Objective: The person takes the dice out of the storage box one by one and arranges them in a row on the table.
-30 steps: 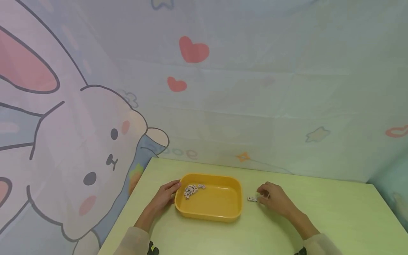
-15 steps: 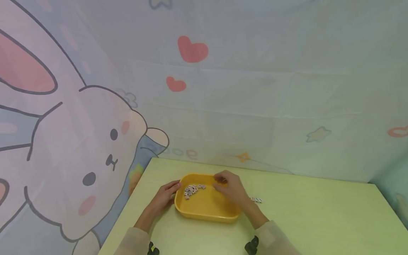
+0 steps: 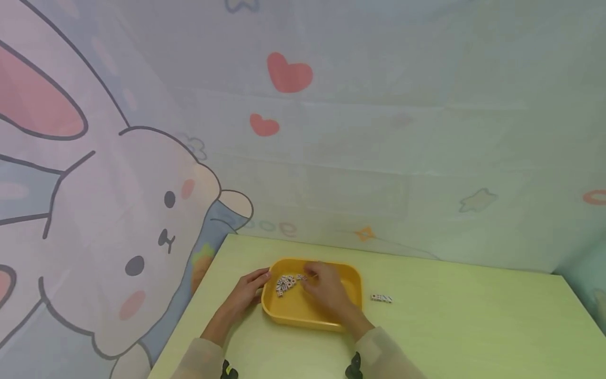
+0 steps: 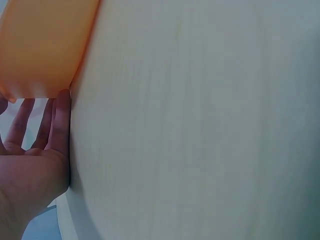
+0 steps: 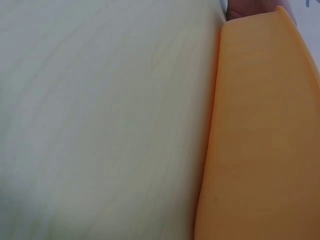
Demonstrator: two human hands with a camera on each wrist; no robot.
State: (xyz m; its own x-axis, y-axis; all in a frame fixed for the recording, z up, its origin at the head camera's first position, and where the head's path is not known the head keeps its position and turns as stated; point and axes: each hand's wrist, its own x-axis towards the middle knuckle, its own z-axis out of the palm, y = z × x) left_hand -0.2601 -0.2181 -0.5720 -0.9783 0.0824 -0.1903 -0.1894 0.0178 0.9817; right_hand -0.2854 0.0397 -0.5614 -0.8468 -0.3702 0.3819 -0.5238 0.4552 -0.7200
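Four dice (image 3: 381, 298) lie beside one yellow tray (image 3: 297, 311), right grip (image 3: 326, 288) inside it

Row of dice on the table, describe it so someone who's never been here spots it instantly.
On the pale green table, find the yellow tray. Just beyond its right side in the head view lies the row of dice. Unlike the dice inside the tray, these sit outside it, lined up.

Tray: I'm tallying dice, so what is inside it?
A cluster of dice lies in the left of the tray, with more dice by the right grip. That grip covers part of the inside; any beneath it cannot be seen.
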